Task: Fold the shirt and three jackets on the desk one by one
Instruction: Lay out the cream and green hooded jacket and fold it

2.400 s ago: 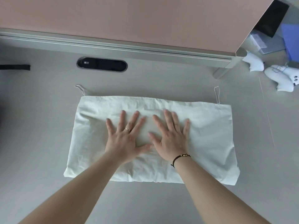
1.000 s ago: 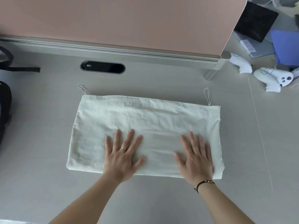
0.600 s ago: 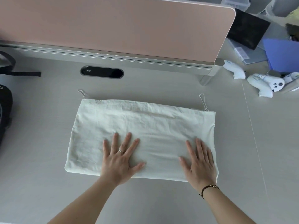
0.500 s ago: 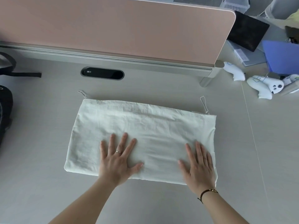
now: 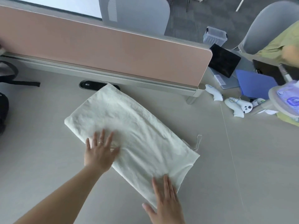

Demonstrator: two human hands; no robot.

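On the desk, at this moment:

Surface: pale grey desk [image 5: 40,159], with a pink divider panel [image 5: 113,47] on a silver rail along its far edge.

Garment: a cream-white folded garment [image 5: 137,135] lies flat near the middle of the desk as a long rectangle, set diagonally; one end points toward the far left, the other toward the near right. Whether it is the shirt or a jacket cannot be told. Its far corner overlaps the dark oval cable port [image 5: 90,85] in the desk, just before the rail. A thin drawstring [image 5: 199,141] trails off the right edge onto the desk.

Left hand: the left hand [image 5: 100,152] lies palm down, fingers spread wide, pressed on the near long edge of the garment, the heel of the palm on the bare desk. It grips nothing. A ring shows on one finger. The hand is slightly blurred.

Right hand: the right hand [image 5: 166,201] is also flat and spread, fingertips on the garment's near right end, palm mostly on the desk. It pinches nothing.

Right of the divider: white handheld controllers [image 5: 237,107], a blue folder [image 5: 255,84] and a black tablet-like slab [image 5: 224,61] sit well apart from the garment.

Left edge: a black strap [image 5: 24,83] and part of a black bag [image 5: 3,113].

Beyond the divider: grey chair backs [image 5: 134,13].
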